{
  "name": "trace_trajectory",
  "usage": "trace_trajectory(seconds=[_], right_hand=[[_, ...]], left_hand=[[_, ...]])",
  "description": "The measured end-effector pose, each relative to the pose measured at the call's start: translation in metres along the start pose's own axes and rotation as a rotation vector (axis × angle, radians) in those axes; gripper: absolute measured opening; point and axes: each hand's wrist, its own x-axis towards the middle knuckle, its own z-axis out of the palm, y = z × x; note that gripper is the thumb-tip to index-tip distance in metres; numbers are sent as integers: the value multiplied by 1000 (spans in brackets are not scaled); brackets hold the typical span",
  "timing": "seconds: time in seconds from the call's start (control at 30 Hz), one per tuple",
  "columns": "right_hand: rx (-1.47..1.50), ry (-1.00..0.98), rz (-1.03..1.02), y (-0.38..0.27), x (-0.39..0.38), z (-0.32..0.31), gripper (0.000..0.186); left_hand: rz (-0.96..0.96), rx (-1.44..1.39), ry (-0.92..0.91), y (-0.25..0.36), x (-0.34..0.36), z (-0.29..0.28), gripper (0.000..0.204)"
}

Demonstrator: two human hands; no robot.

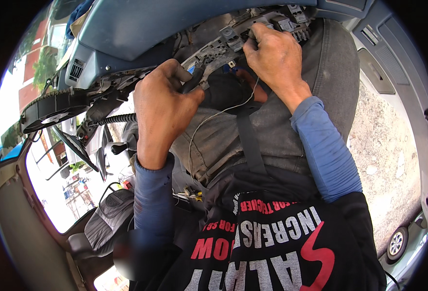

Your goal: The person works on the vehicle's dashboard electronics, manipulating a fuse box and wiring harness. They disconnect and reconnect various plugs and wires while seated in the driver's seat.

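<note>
A grey, dusty panel (214, 52) of brackets and electrical parts lies above my lap, below the dashboard. My left hand (163, 104) is closed around a dark, tapered piece (197, 77) at the panel's left part; its exact kind does not show. Over the right part, my right hand (275, 58) has its fingers pinched beside a block of connectors (286, 24), and what they grip is hidden. A thin pale wire (194, 132) loops from near my right hand down across my trousers. Between my hands sits a dark bundle (221, 91) with a reddish-brown piece next to it.
The blue-grey dashboard (151, 24) arches over the work. At left are a black round part (54, 110) and a ribbed black hose (116, 119). An open door (386, 53) stands at right, with pale ground outside. A grey seat (109, 218) is at lower left.
</note>
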Motion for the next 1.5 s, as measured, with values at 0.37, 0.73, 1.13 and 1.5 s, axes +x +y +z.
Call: trace_trajectory(seconds=[0.37,0.73,1.13,1.5], right_hand=[[-9,-33,12,-2,0,-3,15],[2,-24,-3,1,-3,1,16],[-4,-17,6,2,-1,2,15],[-9,-41,61,1,0,1,14]], left_hand=[[55,0,10,-5,0,5,29],[144,72,-56,-7,7,2,20],[134,11,-90,-17,16,-2,19],[133,39,-59,-13,10,-1,30]])
